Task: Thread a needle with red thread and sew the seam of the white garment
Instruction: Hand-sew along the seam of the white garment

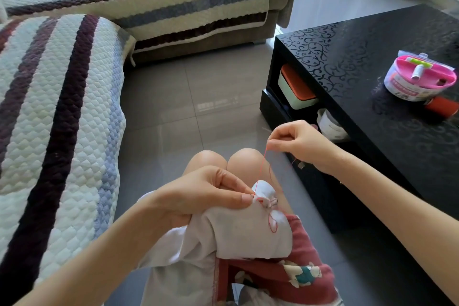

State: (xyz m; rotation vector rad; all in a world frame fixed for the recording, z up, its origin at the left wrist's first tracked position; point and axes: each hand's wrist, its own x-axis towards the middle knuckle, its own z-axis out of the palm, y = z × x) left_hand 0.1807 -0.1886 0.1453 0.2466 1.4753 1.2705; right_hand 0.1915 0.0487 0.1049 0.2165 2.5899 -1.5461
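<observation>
The white garment (248, 231) lies bunched over my lap. My left hand (206, 194) pinches its folded seam between thumb and fingers. Red stitches show at the seam beside my thumb. A red thread (260, 169) runs taut from the seam up to my right hand (295, 141), which pinches its upper end with curled fingers above my right knee. The needle itself is too small to make out. A loose loop of the red thread lies on the cloth below the seam.
A black coffee table (372, 62) stands to my right, with a pink sewing kit (419, 77) and an orange-red spool (442, 105) on it. Boxes sit on its lower shelf. A striped quilted sofa (62, 107) is on my left, with grey tiled floor between.
</observation>
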